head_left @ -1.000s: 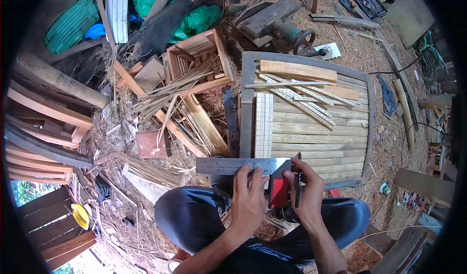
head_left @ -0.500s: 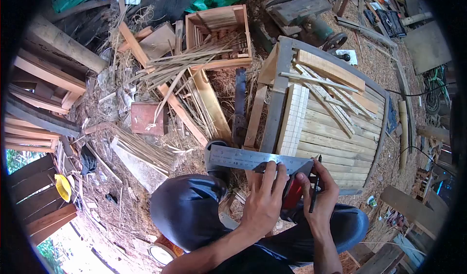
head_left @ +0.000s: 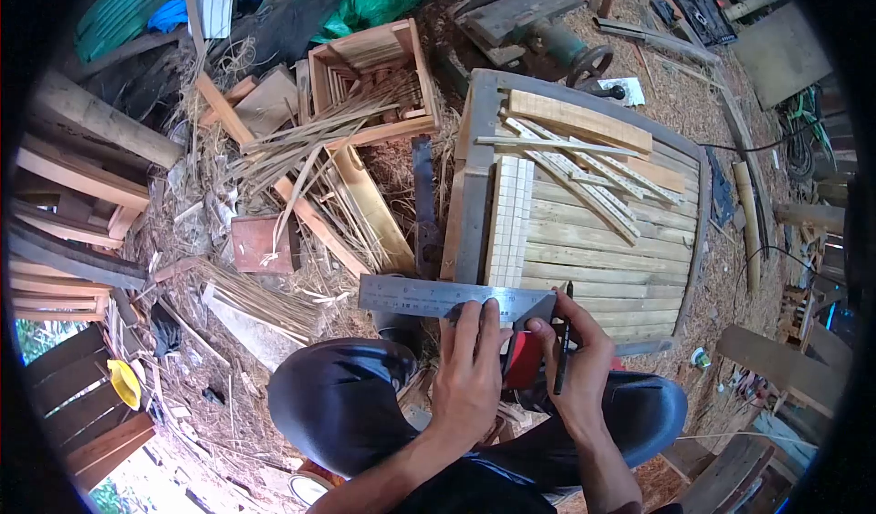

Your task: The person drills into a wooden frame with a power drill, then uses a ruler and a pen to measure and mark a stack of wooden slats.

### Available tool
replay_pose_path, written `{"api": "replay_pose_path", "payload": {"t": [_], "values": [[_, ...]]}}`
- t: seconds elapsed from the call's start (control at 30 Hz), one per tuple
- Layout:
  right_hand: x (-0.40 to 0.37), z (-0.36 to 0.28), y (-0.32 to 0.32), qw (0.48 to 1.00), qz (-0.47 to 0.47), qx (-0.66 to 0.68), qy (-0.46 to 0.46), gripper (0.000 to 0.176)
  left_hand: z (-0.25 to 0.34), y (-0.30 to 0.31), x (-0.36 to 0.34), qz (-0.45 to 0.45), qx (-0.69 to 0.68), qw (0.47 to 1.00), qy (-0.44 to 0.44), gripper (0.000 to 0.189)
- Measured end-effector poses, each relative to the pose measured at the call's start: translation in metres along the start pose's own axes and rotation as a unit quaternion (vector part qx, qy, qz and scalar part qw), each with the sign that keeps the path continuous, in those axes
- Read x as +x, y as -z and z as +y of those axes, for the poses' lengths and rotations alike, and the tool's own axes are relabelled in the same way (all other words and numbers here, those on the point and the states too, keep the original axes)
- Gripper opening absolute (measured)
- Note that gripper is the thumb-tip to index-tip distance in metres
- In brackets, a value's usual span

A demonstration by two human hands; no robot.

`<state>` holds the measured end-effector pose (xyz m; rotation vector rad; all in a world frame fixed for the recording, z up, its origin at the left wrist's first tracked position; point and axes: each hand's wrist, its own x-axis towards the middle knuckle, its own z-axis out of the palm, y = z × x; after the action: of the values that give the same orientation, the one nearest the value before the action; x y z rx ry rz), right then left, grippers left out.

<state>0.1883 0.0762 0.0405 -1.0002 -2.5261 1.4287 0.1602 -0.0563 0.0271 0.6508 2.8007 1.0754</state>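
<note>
A steel ruler (head_left: 411,296) with printed numbers lies across the front of me, its right end cut at a slant. My left hand (head_left: 467,382) grips its lower edge, with fingertips on the metal face. At the slanted end is my right hand (head_left: 584,368), fingers closed around a slim black pen or marker (head_left: 563,354) with its tip up. Thumb and forefinger of that hand also touch the ruler's end. Between the hands shows a red object (head_left: 523,361), mostly hidden, whose kind I cannot make out.
Beyond the ruler stands a slatted bench (head_left: 611,281) bearing a gridded wooden block (head_left: 511,222), a plank (head_left: 579,120) and several dotted strips (head_left: 584,186). A wooden crate (head_left: 422,76) and thin strips (head_left: 310,135) lie ahead left. Shavings cover the ground; a vise (head_left: 566,44) stands behind.
The whole scene has shifted slightly left in view as the head turns. Both hands keep their hold on the ruler and pen, with little change between them.
</note>
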Motion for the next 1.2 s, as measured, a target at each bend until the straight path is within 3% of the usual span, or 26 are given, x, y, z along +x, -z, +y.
{"api": "replay_pose_path", "payload": {"t": [0.27,1.2], "values": [[0.0,-0.004,0.002,1.0,-0.007,0.0,0.009,0.042,0.002,-0.002,0.004,0.034,-0.004,0.999,0.016,0.04],[0.003,0.001,0.01,0.999,-0.045,0.021,0.016,0.042,0.004,0.0,0.005,0.021,0.002,1.0,0.004,0.04]]}}
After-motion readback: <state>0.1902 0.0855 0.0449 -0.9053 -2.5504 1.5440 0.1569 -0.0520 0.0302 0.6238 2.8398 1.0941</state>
